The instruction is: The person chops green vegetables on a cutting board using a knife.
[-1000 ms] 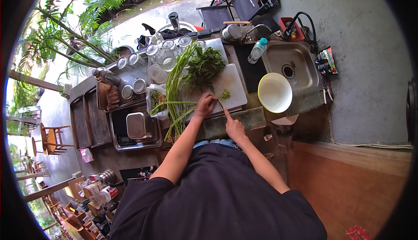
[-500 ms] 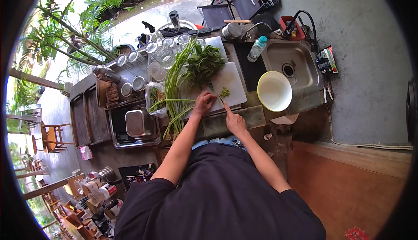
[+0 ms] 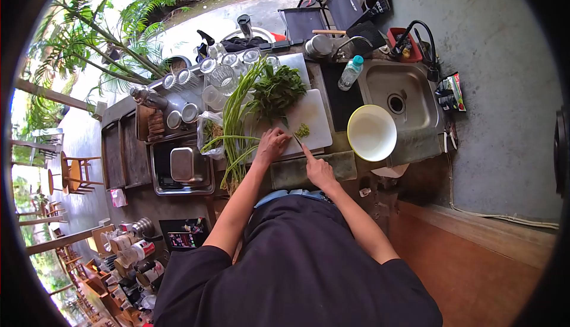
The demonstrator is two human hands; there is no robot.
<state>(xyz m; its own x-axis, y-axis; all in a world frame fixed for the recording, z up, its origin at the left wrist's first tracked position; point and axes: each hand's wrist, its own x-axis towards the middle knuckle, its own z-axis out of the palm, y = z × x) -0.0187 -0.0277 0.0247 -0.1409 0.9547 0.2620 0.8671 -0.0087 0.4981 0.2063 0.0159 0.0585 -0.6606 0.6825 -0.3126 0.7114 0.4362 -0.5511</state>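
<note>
On the white cutting board [image 3: 317, 113], my left hand [image 3: 273, 145] is closed around green stems near the board's front edge. My right hand [image 3: 319, 171] grips a knife [image 3: 298, 140], its blade beside my left fingertips. A small heap of chopped green pieces [image 3: 302, 130] lies just beyond the blade. Long green stalks [image 3: 236, 113] stretch along the board's left side, with a leafy bunch [image 3: 278, 92] at the back. Right of the board stands a white bowl with a yellow-green rim [image 3: 372, 133].
A steel sink [image 3: 401, 89] is at the right, with a capped bottle [image 3: 351, 73] beside it. Glass jars [image 3: 223, 79] stand behind the stalks. A metal tray [image 3: 183, 170] and a plastic bag [image 3: 212, 134] are at the left. A folded cloth [image 3: 314, 170] lies along the front edge.
The camera view has turned slightly, so the counter appears shifted. Both hands remain at the board's front edge, with the knife still in my right hand.
</note>
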